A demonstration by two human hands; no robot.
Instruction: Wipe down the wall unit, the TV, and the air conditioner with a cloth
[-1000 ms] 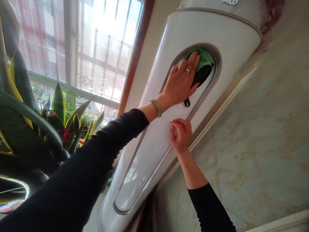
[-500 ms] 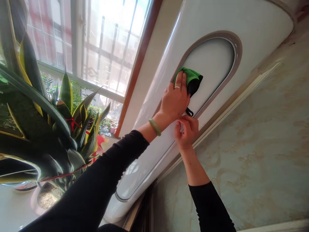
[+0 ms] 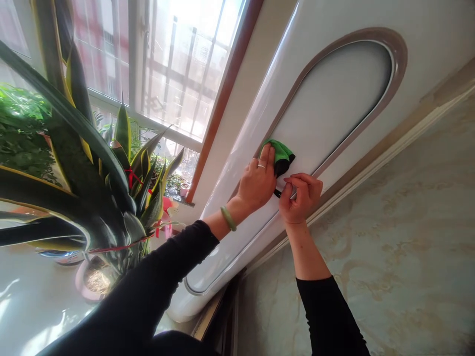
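Note:
My left hand (image 3: 259,183), with a ring and a green bangle, presses a green and black cloth (image 3: 282,155) against the white front of a tall floor-standing air conditioner (image 3: 334,104). The cloth lies bunched under its fingers, at the left edge of the long oval panel. A black loop (image 3: 277,193) of the cloth hangs just below that hand. Close by on the right, my right hand (image 3: 300,198) has its fingers curled in and its thumb near the fingertips, over the panel's lower right side. I see nothing between those fingers.
Left of me stand a large potted snake plant (image 3: 111,207) and a pale pot (image 3: 91,282) on the light floor. Behind them is a bright window (image 3: 178,64) with a brown frame. A patterned wall (image 3: 389,237) borders the appliance on the right.
My left hand has slid the cloth downward along the panel's left edge. My right hand's thumb and fingertips have drawn closer together. The view has shifted a little.

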